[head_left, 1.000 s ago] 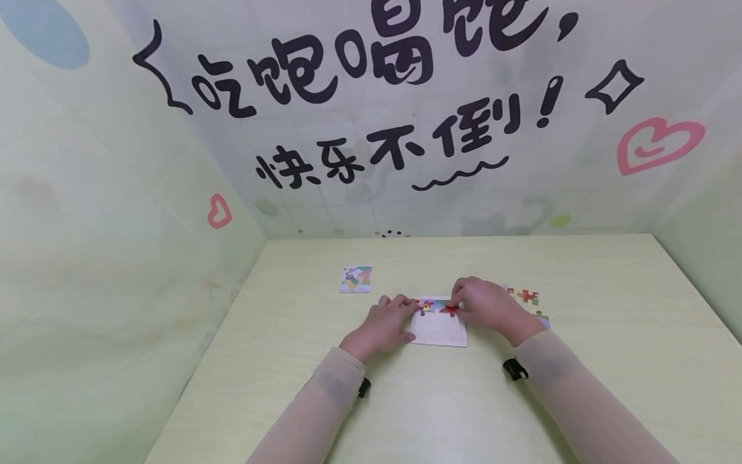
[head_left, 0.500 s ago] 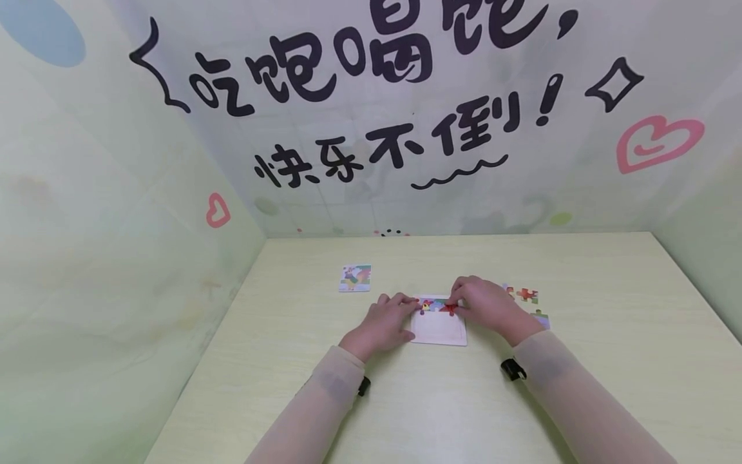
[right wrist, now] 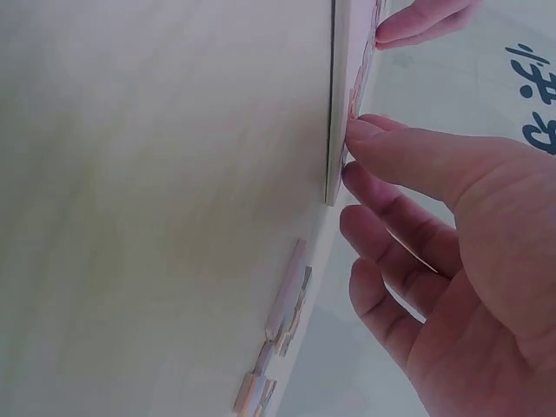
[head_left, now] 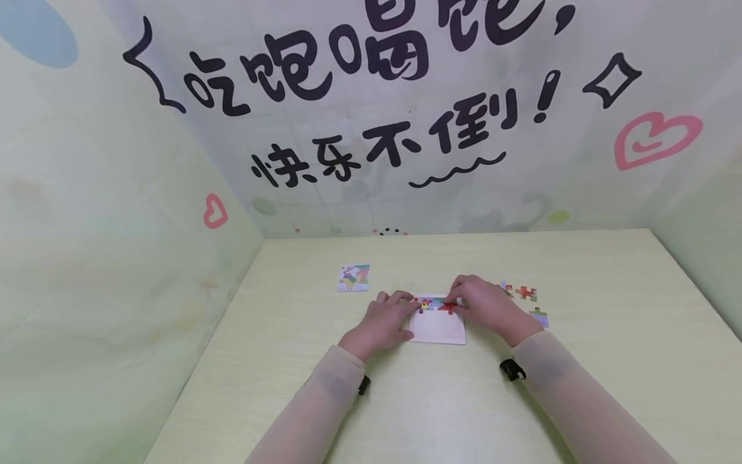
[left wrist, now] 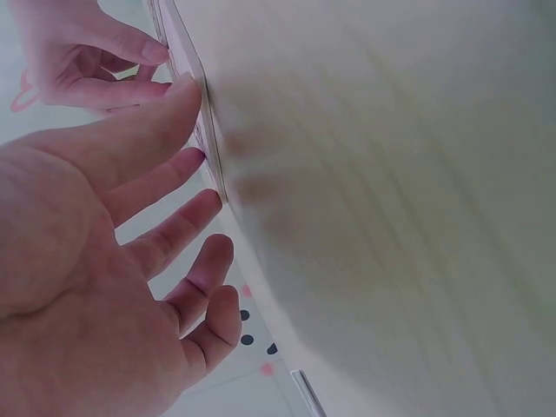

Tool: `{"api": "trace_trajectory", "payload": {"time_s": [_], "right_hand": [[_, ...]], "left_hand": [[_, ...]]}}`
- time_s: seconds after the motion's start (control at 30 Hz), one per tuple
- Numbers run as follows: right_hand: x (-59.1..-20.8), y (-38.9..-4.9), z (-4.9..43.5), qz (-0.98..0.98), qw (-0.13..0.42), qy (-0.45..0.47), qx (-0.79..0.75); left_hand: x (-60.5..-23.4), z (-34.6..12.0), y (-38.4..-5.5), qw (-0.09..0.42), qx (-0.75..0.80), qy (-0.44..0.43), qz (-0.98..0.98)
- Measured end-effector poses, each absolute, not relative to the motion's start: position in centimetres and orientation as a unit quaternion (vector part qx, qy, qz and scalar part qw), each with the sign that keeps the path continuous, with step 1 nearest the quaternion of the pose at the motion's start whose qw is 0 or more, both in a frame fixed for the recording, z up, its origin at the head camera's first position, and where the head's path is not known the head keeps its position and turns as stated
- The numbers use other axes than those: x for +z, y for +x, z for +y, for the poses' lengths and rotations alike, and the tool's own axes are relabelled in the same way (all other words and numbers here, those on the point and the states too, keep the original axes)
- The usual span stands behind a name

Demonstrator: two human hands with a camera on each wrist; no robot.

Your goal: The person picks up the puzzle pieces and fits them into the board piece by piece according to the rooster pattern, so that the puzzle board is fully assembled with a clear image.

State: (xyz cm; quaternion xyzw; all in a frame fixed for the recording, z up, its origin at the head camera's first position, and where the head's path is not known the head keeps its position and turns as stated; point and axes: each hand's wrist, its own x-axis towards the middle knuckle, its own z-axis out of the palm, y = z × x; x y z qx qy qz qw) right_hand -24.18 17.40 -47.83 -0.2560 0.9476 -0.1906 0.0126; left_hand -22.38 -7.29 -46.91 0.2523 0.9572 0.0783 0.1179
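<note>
A white puzzle tray (head_left: 437, 328) lies in the middle of the table in the head view, with a row of colourful pieces along its far side. My left hand (head_left: 380, 324) rests at the tray's left edge, thumb near the front corner and fingertips on the far left pieces. In the left wrist view its fingers (left wrist: 178, 230) are loosely extended. At the row's right end, my right hand (head_left: 485, 305) holds a red puzzle piece (head_left: 448, 307) between thumb and fingers, down against the tray. The fingertips hide part of that piece.
Several loose puzzle pieces (head_left: 526, 293) lie to the right of the right hand, some partly behind the forearm. A small picture card (head_left: 353, 278) is at the back left. The printed wall (head_left: 348, 212) borders the table's (head_left: 278, 303) far edge.
The view has shifted very slightly. Both hands stay at the tray, and the right fingers remain on the red piece with hardly any visible movement.
</note>
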Motion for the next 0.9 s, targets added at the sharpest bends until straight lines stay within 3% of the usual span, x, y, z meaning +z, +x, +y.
{"api": "trace_trajectory", "payload": {"time_s": [0.3, 0.67, 0.9], "right_hand": [[-47.6, -23.1, 17.9, 0.947, 0.021, -0.236, -0.217], [-46.7, -21.5, 19.9, 0.956, -0.026, -0.224, -0.188], [-46.4, -20.9, 21.0, 0.960, -0.021, -0.205, -0.187]], "left_hand": [[-47.1, -7.2, -22.6, 0.122, 0.078, 0.256, 0.956], [-47.3, -7.4, -22.6, 0.117, 0.065, 0.266, 0.955], [-47.0, -7.5, -22.5, 0.122, 0.066, 0.260, 0.956]]}}
